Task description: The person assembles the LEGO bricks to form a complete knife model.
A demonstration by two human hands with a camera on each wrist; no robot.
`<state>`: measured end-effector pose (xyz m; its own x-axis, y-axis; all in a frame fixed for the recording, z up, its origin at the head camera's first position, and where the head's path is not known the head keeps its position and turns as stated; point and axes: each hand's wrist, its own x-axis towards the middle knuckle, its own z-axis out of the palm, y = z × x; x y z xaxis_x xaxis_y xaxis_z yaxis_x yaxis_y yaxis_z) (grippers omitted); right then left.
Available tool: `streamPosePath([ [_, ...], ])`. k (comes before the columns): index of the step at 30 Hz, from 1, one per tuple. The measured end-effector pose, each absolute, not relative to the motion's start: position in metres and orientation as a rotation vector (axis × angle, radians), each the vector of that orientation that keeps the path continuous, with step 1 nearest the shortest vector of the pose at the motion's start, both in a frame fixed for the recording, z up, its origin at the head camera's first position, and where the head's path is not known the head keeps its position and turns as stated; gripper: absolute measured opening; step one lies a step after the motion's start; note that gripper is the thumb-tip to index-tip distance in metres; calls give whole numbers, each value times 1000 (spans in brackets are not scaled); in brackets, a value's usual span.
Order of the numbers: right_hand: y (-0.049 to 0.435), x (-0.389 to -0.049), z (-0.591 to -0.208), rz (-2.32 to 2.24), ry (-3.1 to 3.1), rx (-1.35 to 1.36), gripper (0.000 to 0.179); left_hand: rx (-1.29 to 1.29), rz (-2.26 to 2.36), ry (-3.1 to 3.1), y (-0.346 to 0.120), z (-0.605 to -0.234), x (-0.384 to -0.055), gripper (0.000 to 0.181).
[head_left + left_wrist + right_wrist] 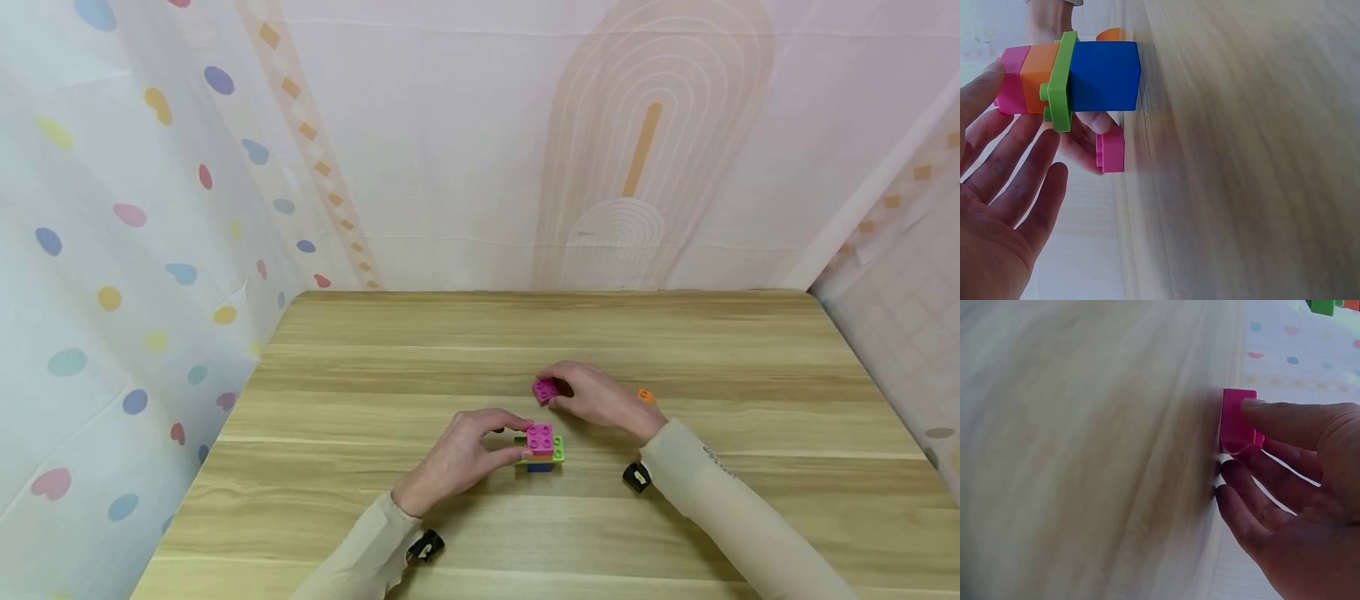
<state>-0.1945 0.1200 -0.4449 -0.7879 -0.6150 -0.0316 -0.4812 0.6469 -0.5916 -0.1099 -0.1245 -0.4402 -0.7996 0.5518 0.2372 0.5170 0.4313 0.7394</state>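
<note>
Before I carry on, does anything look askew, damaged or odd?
Nothing stands out: the block stack in the left hand looks straight, without visible gaps, and the separate pink block in the right hand looks intact.

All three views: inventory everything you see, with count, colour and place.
Table: 1, wood-toned, lower head view
Stacked blocks: 4, pink, orange, light green, blue from top down, around mid-table
Loose block: 1, pink, beyond the stacked blocks
Orange block: 1, orange, right of the loose block, partly hidden
Cloth: count unclear, pale patterned, behind and beside the table
Wrist devices: 2, black, one per wrist
Sleeves: 2, beige, forearms
Left hand: 1, bare, holding the stacked blocks
Right hand: 1, bare, pinching the loose block
</note>
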Motion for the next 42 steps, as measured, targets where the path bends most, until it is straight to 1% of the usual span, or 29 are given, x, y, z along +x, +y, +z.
streamPosePath([
  [6, 121, -192, -443, -869, 2646, -870, 36, 976, 1334, 2622, -124, -440, -110, 28],
  [12, 124, -185, -437, -940, 2647, -861, 36, 981, 1338, 2619, -124, -440, -110, 28],
  [22, 130, -173, -429, -1026, 2659, -913, 33, 968, 1341, 2610, -124, -439, -109, 28],
  [42, 140, -153, -422, -1119, 2702, -891, 33, 963, 1338, 2607, -123, -439, -109, 29],
])
